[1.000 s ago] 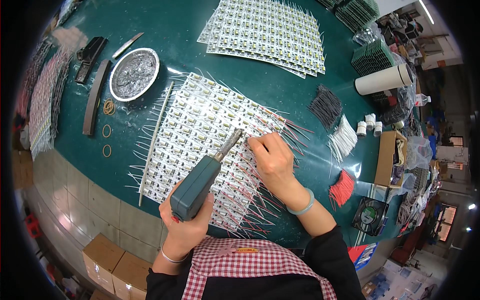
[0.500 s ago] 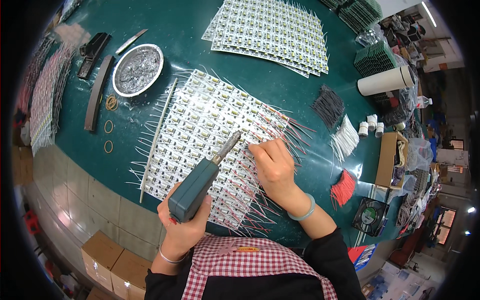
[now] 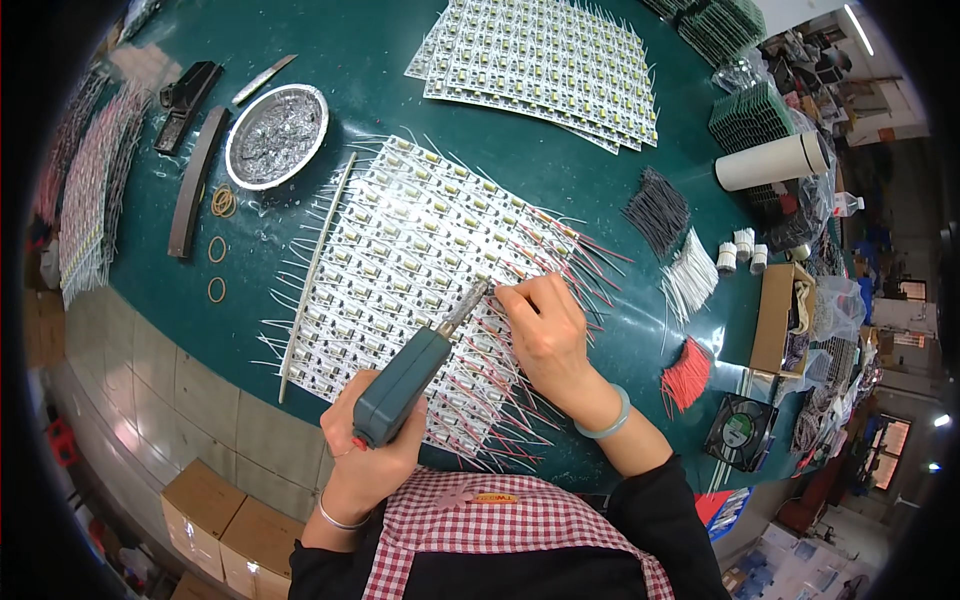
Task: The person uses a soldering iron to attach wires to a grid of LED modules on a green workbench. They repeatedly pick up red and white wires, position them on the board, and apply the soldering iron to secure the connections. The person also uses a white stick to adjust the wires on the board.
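Green-bodied soldering tool, head view: best kept steady, its metal tip clear of skin, above the white circuit-board sheet lying mid-table. Left hand wraps the handle, tip angled up-right; right hand beside it, fingers pinched narrow, contents too small to tell.

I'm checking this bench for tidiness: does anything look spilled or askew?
Mildly, yes: pale specks and smears dot the green table below the bowl, perhaps spilled from it. The far stack of boards is fanned, its corners out of line. Nothing looks clearly damaged.
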{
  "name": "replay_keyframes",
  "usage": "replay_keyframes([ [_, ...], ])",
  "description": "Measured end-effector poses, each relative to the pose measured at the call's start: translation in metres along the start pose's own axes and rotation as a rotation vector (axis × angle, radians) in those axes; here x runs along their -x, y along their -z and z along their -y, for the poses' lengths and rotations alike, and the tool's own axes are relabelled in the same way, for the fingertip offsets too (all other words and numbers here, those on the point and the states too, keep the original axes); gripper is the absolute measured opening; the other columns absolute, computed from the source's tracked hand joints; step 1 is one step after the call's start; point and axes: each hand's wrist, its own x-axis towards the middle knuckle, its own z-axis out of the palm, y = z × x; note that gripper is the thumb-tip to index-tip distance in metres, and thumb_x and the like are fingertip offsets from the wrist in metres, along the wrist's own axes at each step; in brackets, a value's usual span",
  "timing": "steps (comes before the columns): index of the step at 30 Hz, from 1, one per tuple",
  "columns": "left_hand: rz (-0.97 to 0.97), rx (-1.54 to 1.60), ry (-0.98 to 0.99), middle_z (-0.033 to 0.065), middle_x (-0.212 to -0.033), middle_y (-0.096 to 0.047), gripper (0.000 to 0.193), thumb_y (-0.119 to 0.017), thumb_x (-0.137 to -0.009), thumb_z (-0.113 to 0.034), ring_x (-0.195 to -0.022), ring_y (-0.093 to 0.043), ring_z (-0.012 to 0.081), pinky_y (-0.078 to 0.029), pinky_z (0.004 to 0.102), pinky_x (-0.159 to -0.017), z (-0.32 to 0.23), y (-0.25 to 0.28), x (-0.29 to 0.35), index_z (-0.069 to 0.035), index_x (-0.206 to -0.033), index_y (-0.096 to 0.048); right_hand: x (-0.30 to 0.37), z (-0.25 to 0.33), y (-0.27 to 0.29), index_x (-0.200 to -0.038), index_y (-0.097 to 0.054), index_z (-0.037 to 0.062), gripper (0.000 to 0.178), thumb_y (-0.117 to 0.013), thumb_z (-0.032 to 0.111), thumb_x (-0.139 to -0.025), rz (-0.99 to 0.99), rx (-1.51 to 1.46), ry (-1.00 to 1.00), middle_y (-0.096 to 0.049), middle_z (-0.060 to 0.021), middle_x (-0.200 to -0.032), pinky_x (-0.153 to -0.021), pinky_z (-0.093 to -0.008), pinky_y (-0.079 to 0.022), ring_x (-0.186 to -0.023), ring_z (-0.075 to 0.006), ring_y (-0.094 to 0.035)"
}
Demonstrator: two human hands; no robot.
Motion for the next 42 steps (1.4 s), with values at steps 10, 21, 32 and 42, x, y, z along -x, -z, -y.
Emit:
replay_keyframes([
  [10,0.049,-0.091,-0.041,0.0124,-0.086,-0.069,0.013,-0.076,-0.079,0.007,-0.070,-0.068,0.0216,-0.053,0.0318,-0.065,-0.009,0.002,-0.004,0.003,-0.090,-0.070,0.000,-0.001,0.000,-0.101,-0.068,-0.0009,0.031,-0.066,-0.007,-0.071,-0.009,-0.005,0.003,-0.059,-0.0092,-0.089,-0.062,-0.0372,-0.050,-0.081,-0.0274,-0.058],
  [21,0.022,-0.066,-0.019,0.0121,-0.083,-0.068,0.013,-0.077,-0.080,0.004,-0.067,-0.067,0.0202,-0.052,0.0308,-0.064,-0.005,-0.001,-0.001,0.002,-0.089,-0.068,0.000,-0.001,-0.002,-0.100,-0.068,0.0002,0.027,-0.066,-0.003,-0.073,0.001,0.027,0.014,-0.058,-0.0081,-0.085,-0.062,-0.0366,-0.048,-0.078,-0.0257,-0.057],
  [32,0.019,-0.103,-0.055,0.0105,-0.080,-0.066,0.013,-0.078,-0.079,0.006,-0.064,-0.064,0.0183,-0.050,0.0304,-0.059,-0.006,-0.002,0.000,0.003,-0.087,-0.068,0.000,-0.002,-0.002,-0.099,-0.068,0.0000,0.026,-0.066,-0.001,-0.073,0.003,0.019,0.032,-0.058,-0.0078,-0.086,-0.062,-0.0368,-0.048,-0.078,-0.0254,-0.057],
  [42,0.037,-0.078,-0.047,0.0119,-0.085,-0.070,0.014,-0.077,-0.079,0.007,-0.068,-0.067,0.0194,-0.052,0.0304,-0.063,-0.005,0.001,0.000,0.004,-0.090,-0.070,0.002,-0.003,-0.003,-0.098,-0.069,0.0016,0.027,-0.067,-0.005,-0.071,-0.018,-0.016,0.000,-0.060,-0.0080,-0.086,-0.063,-0.0371,-0.049,-0.077,-0.0259,-0.058],
])
